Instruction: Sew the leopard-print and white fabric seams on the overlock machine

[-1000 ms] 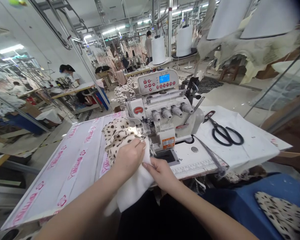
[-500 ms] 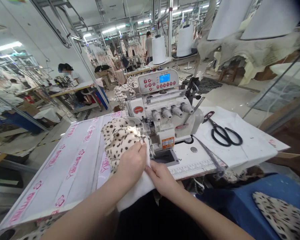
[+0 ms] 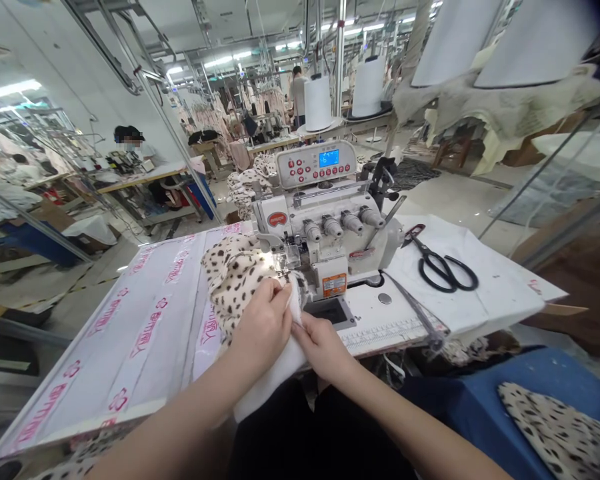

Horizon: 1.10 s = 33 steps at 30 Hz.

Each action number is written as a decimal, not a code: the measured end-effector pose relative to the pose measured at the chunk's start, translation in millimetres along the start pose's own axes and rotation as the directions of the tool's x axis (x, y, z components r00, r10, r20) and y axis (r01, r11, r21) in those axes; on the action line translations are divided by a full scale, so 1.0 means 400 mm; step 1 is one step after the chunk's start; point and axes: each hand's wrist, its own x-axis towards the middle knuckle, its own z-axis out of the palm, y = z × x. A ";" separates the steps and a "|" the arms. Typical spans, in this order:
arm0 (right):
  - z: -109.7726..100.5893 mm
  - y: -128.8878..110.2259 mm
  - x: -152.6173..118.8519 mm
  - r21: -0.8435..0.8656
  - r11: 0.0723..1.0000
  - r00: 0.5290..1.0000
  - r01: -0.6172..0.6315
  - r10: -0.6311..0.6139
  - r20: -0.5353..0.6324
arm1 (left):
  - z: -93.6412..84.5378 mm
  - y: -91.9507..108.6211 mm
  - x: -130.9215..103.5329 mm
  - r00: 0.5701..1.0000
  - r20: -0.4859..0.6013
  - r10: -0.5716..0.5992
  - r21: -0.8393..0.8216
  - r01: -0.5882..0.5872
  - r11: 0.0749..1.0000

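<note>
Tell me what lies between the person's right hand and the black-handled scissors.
In the head view, between the right hand and the black-handled scissors lie the white work surface, a round grey disc and a grey strip.

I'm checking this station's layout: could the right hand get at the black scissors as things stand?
Probably yes: the scissors lie uncovered beside the sewing machine, to the right of the right hand, though it would first need to release the white cloth.

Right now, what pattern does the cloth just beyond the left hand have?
Dark spots on cream; the cloth shows best in the head view.
</note>
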 end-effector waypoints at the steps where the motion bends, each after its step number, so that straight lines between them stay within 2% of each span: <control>1: 0.001 -0.001 -0.001 -0.014 1.000 1.000 -0.002 0.002 -0.009 | 0.000 0.002 -0.001 1.000 0.007 -0.014 -0.013 0.014 1.000; 6: -0.002 0.000 0.010 -0.013 1.000 1.000 0.010 -0.011 -0.021 | 0.003 -0.007 0.007 0.997 0.071 -0.009 -0.004 0.010 1.000; 11: -0.005 0.002 0.037 0.006 1.000 0.999 0.010 -0.009 -0.036 | -0.003 -0.020 0.023 0.996 0.087 0.028 0.008 -0.028 1.000; 14: -0.004 0.003 0.038 0.026 1.000 0.999 -0.008 0.009 -0.043 | -0.002 -0.019 0.013 0.995 0.085 0.057 0.062 -0.063 0.996; 17: -0.005 0.000 0.017 0.071 0.997 0.999 -0.027 0.028 -0.017 | -0.004 -0.029 -0.028 0.998 -0.034 0.062 0.175 -0.055 0.983; 21: -0.008 -0.010 -0.028 0.293 0.943 0.980 -0.160 0.117 0.159 | -0.028 -0.080 -0.111 0.962 -0.267 -0.062 0.258 0.133 0.957; 24: -0.005 -0.011 -0.050 0.371 0.899 0.958 -0.232 0.145 0.247 | -0.048 -0.126 -0.164 0.946 -0.306 -0.106 0.230 0.181 0.956; 29: 0.004 -0.005 -0.052 0.302 0.931 0.968 -0.206 0.150 0.199 | -0.040 -0.164 -0.207 0.951 -0.289 -0.109 0.111 0.146 0.983; 33: 0.008 -0.003 -0.056 0.249 0.964 0.996 -0.090 0.079 0.051 | -0.050 -0.182 -0.207 0.977 -0.193 -0.087 0.139 0.115 0.984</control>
